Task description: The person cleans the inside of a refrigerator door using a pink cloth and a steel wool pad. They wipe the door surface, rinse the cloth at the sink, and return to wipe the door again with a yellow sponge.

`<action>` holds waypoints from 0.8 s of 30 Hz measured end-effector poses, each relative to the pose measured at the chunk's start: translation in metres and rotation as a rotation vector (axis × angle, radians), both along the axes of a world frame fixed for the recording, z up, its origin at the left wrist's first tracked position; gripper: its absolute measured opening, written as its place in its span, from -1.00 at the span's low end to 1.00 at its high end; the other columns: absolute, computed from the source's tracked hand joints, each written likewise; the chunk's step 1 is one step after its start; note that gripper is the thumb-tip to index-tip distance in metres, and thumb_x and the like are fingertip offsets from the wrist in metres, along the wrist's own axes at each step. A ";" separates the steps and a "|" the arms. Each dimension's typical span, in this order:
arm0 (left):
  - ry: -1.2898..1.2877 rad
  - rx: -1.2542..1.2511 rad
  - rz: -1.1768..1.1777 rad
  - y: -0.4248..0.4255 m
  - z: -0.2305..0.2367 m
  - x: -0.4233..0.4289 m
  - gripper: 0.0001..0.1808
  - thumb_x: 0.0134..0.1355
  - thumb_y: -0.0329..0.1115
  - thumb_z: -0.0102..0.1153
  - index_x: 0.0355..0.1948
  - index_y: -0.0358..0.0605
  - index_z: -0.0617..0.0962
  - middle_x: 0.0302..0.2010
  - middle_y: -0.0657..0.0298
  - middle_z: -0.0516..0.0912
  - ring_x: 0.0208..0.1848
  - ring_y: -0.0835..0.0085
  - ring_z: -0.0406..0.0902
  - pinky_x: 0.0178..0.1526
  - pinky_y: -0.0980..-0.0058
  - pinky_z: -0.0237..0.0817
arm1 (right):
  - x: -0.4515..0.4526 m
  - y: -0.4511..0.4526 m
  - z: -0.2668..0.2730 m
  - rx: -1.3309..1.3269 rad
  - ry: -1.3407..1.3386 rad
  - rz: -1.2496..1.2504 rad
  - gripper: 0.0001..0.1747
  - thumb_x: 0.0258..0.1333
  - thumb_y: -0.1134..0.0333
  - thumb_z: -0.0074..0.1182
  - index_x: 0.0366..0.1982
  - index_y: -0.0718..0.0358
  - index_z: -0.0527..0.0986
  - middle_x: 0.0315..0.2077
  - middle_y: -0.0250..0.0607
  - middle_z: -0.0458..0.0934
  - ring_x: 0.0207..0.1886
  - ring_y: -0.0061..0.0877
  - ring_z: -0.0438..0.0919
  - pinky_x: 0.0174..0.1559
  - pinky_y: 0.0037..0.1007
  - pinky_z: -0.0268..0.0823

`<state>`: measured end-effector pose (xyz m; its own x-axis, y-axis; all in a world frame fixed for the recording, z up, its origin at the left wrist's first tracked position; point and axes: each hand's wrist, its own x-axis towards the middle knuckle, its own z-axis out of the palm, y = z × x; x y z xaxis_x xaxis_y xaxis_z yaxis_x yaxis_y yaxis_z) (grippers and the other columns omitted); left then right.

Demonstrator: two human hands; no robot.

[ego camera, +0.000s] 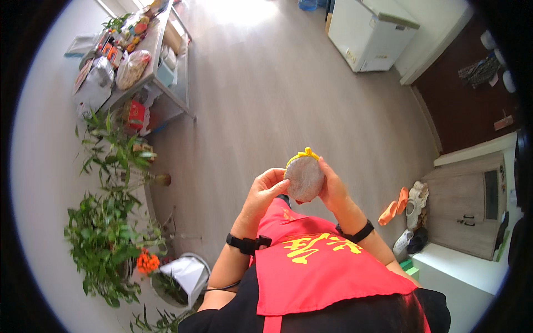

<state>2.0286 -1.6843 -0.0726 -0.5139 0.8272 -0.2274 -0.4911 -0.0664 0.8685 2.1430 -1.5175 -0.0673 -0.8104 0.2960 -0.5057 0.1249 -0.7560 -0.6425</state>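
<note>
Both my hands hold a round grey scouring pad (pixel 305 180) with a yellow edge and a small yellow loop at its top, out in front of my body. My left hand (pixel 268 187) grips its left rim, the thumb lying on the grey face. Along the right rim rest the fingers of my right hand (pixel 333 185). The underside of the pad is hidden; a bit of red shows at its lower edge. Below my hands is the red apron (pixel 308 270) I wear, which bears yellow writing.
Green potted plants (pixel 108 241) and a pot with white wrapping (pixel 187 274) line the left wall. A metal table (pixel 160 54) loaded with bags and boxes stands at the upper left. A white chest freezer (pixel 368 39), orange slippers (pixel 388 213) and a wooden cabinet (pixel 454 208) are on the right.
</note>
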 end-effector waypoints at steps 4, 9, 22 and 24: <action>-0.304 0.203 -0.038 0.050 0.010 -0.104 -0.79 0.30 -0.39 0.12 -0.07 -0.20 0.54 -0.18 0.27 0.64 -0.15 0.50 0.58 -0.03 0.45 0.42 | -0.073 0.052 0.006 -0.126 0.119 -0.052 -0.40 0.39 -0.12 -0.21 0.23 0.12 0.36 0.15 -0.27 0.45 0.23 -0.43 0.40 0.27 -0.26 0.19; -0.540 0.379 0.074 0.105 0.016 -0.202 -0.69 0.38 -0.22 -0.05 0.04 -0.17 0.46 0.03 0.17 0.57 0.12 0.29 0.50 0.19 0.18 0.31 | -0.146 0.123 -0.010 0.136 0.213 -0.304 -0.44 0.35 -0.11 -0.10 0.14 0.15 0.42 0.03 -0.19 0.55 0.09 -0.41 0.53 0.17 -0.21 0.33; -0.483 0.469 0.213 0.258 0.024 -0.508 -0.46 0.30 -0.36 0.01 0.28 -0.29 0.29 0.27 0.00 0.38 0.33 0.11 0.33 0.35 0.01 0.15 | -0.410 0.337 -0.028 0.006 0.497 -0.339 -0.35 0.22 -0.01 0.03 0.23 0.21 0.35 -0.05 -0.10 0.60 -0.05 -0.20 0.61 0.07 -0.10 0.41; -0.437 0.438 0.260 0.275 0.023 -0.554 -0.36 0.15 -0.57 0.07 0.29 -0.33 0.27 0.24 -0.01 0.42 0.32 0.13 0.35 0.35 0.08 0.17 | -0.466 0.359 -0.017 -0.011 0.446 -0.243 -0.42 0.17 0.15 0.05 0.20 0.22 0.37 -0.08 -0.13 0.60 -0.05 -0.21 0.60 0.08 -0.12 0.41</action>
